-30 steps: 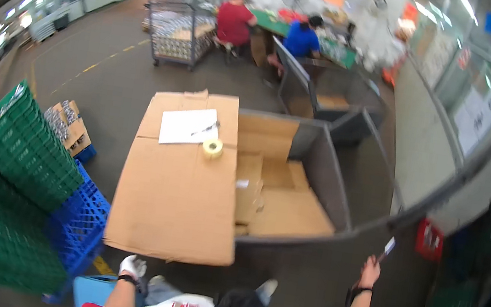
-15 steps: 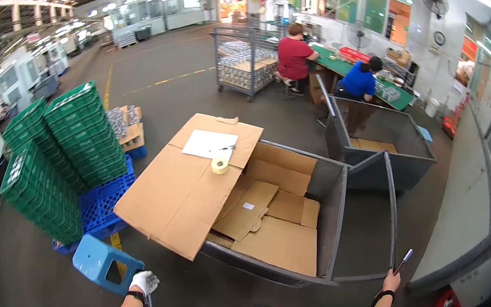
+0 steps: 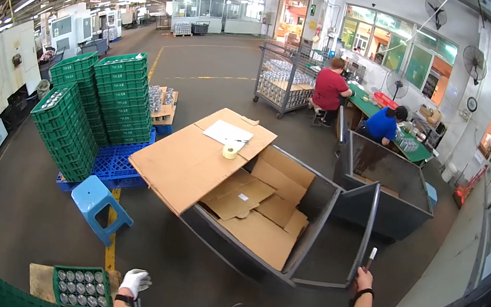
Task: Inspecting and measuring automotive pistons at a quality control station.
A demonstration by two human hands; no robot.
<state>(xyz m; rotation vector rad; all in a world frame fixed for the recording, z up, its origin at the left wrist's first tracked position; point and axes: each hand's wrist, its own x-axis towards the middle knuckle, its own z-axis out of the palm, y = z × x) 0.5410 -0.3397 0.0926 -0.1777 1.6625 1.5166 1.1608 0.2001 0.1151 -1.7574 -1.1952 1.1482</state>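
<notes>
My right hand (image 3: 364,279) is closed around a marker pen (image 3: 372,256) that points upward, its white end at the top. That hand is at the outer corner of the handle frame (image 3: 369,229) of a grey metal bin cart (image 3: 230,254); whether it also grips the bar I cannot tell. My left hand (image 3: 136,281), in a white glove, hangs with loosely bent fingers and nothing visible in it. It is nearest a green crate (image 3: 54,282) of round metal parts. Cardboard sheets (image 3: 259,235) line the cart, and a large cardboard sheet (image 3: 187,161) lies across its left side.
White paper (image 3: 218,129) and a tape roll (image 3: 230,151) lie on the big sheet. A blue stool (image 3: 93,194) and green crate stacks (image 3: 115,96) on a blue pallet (image 3: 111,162) stand left. Beyond are another grey bin (image 3: 389,210), a wire cage trolley (image 3: 267,74) and two seated people.
My view has turned left, so the cart appears at a new angle. The crate of metal parts has come into view at lower left. My right hand stays by the handle with the marker pen.
</notes>
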